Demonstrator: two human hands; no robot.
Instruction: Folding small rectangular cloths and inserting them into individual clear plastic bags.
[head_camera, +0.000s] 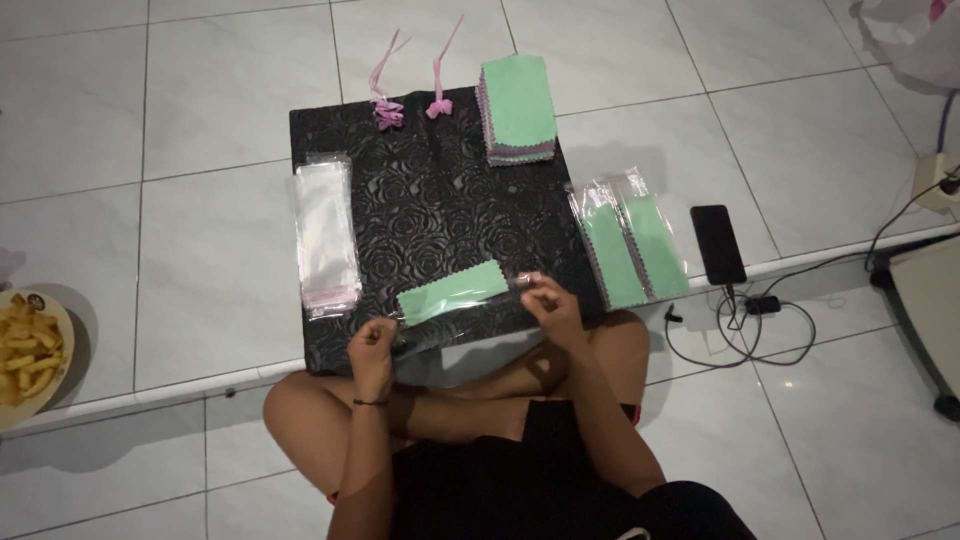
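Green cloth (452, 291), a small rectangle with pinked edges, is lying slantwise on the near part of the black rose-embossed board (430, 200), and it is sitting between the two hands, seemingly partly inside a clear sleeve (470, 305) that is hard to make out. Its right end is meeting the right hand (548, 300), whose grip is pinching closed at the cloth's upper corner, fingertips drawn together on the cloth or the sleeve's edge; which of the two is too small to tell. Its left end is reaching toward the left hand (372, 345), which is curling into a loose fist just below and beside that end, apparently nipping the sleeve's lower edge, though the contact is not sharp enough to be sure.

The person is sitting cross-legged on the tiled floor (220, 250) with the board in front of the knees. A stack of clear sleeves (325, 235) is lying on the board's left side, and a pile of green cloths (517, 108) is resting at its far right corner. Two pink ribbon ties (410, 105) are lying at the far edge. Two bagged cloths (632, 245) are lying on the floor just right of the board, beside a black phone (718, 244) with its cable. A plate of fries (28, 355) is sitting far to the left.
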